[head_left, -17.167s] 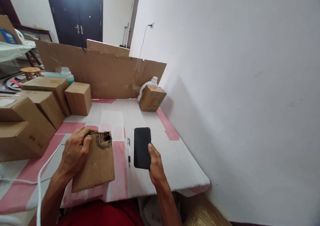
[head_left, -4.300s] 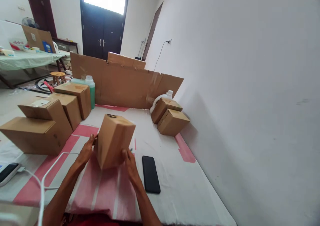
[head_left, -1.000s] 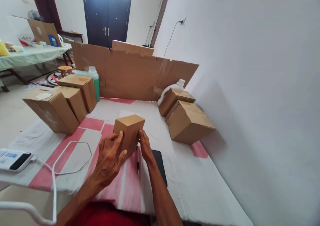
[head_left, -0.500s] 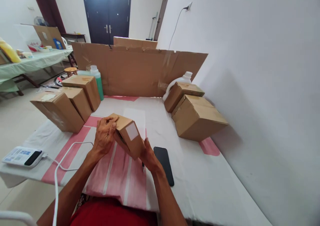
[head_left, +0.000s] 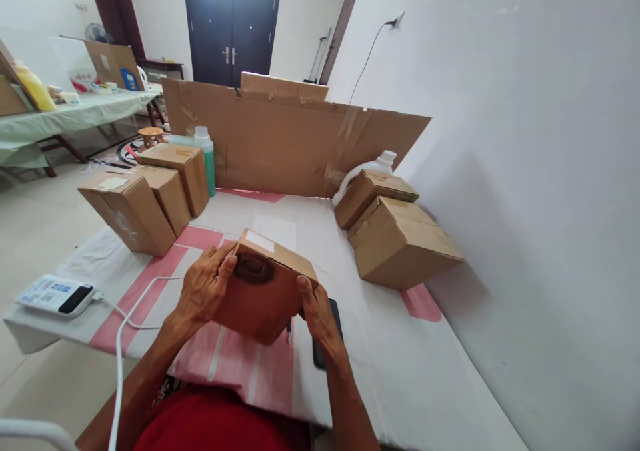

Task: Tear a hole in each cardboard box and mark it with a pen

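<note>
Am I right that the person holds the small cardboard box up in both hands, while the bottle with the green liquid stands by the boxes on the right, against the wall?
Not quite. The head view shows the left hand and right hand holding the small cardboard box, but the green bottle stands by the boxes on the left. The bottle by the right-hand boxes is a white jug.

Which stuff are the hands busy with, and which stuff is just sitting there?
In use:
- small cardboard box
- left hand
- right hand

Just lying about:
- black phone
- pen
- green bottle
- white jug
- other boxes
</note>
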A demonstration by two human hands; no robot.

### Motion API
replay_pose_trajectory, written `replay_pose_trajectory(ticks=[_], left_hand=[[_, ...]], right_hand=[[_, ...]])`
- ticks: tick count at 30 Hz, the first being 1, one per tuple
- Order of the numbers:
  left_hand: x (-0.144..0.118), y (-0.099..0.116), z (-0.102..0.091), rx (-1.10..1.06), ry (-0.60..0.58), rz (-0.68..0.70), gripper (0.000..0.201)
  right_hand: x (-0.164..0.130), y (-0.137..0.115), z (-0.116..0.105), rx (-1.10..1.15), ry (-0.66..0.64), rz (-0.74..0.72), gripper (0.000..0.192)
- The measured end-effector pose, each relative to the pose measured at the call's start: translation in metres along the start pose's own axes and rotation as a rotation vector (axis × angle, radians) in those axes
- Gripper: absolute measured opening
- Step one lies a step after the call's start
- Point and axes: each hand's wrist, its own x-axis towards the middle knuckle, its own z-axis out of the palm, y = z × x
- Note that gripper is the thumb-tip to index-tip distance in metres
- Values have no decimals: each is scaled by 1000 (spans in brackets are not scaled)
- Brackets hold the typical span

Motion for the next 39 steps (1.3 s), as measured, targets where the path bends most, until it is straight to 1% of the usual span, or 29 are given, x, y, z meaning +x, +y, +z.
replay_pose_trajectory(ticks=[2,3,5,7,8,9,10,12,13,14,15,16,17,19,21,24,26,28,31,33,34,35,36,37,39], left_hand=[[-16,2,-7,-60,-64,-42,61],[-26,2,-9,-104,-104,-83,57],[-46,-1,-12,-225,-199,-192,56],[-65,-7,-12,-324,-292,-284,67],[-74,-11,-11,-351,-331,-315,73],[-82,-15,-10,-362,-359,-340,77],[-88,-19,-9,-365,-378,-364,77],[-97,-24,-8,-384,-390,-419,75],[-99,-25,-8,-393,-389,-438,76],[-100,-25,-8,-396,-383,-441,76],[-101,-25,-8,-391,-374,-429,77],[-101,-23,-8,-378,-360,-406,77],[-101,-22,-8,-360,-342,-380,76],[-102,-20,-6,-321,-295,-345,73],[-104,-20,-3,-286,-231,-328,70],[-106,-23,2,-232,-149,-254,64],[-106,-26,6,-195,-136,-183,54],[-105,-29,8,-168,-145,-147,48],[-105,-32,9,-156,-167,-146,49],[-105,-34,9,-157,-167,-146,49],[-105,-35,9,-160,-162,-144,49],[-106,-36,9,-165,-157,-143,48],[-106,-36,9,-172,-154,-143,47],[-107,-38,10,-182,-152,-144,45],[-108,-40,10,-205,-154,-153,43]], right_hand=[[-8,0,-7,-18,-122,102,68],[-13,2,-9,-17,-190,159,71],[-25,9,-9,-36,-273,253,75],[-37,20,-6,-96,-358,302,77],[-42,24,-3,-136,-378,306,77],[-46,27,1,-176,-358,294,75],[-50,28,5,-209,-294,261,72],[-55,25,17,-265,-101,125,66],[-56,20,24,-301,-20,36,71],[-58,15,32,-350,30,-48,77],[-59,8,39,-408,43,-116,80],[-61,2,46,-471,30,-163,76],[-62,-4,53,-531,7,-189,67],[-64,-12,64,-624,-30,-191,46],[-65,-16,71,-686,-31,-173,34],[-66,-16,78,-745,8,-149,31],[-66,-15,81,-761,21,-129,31],[-68,-12,83,-755,23,-121,32],[-67,-7,74,-637,-6,-167,37],[-60,-1,58,-479,7,-176,40],[-55,2,48,-427,35,-146,40],[-48,5,37,-431,61,-83,39],[-40,9,27,-485,73,5,40],[-33,14,18,-573,63,98,40],[-18,24,7,-741,-13,238,32]])
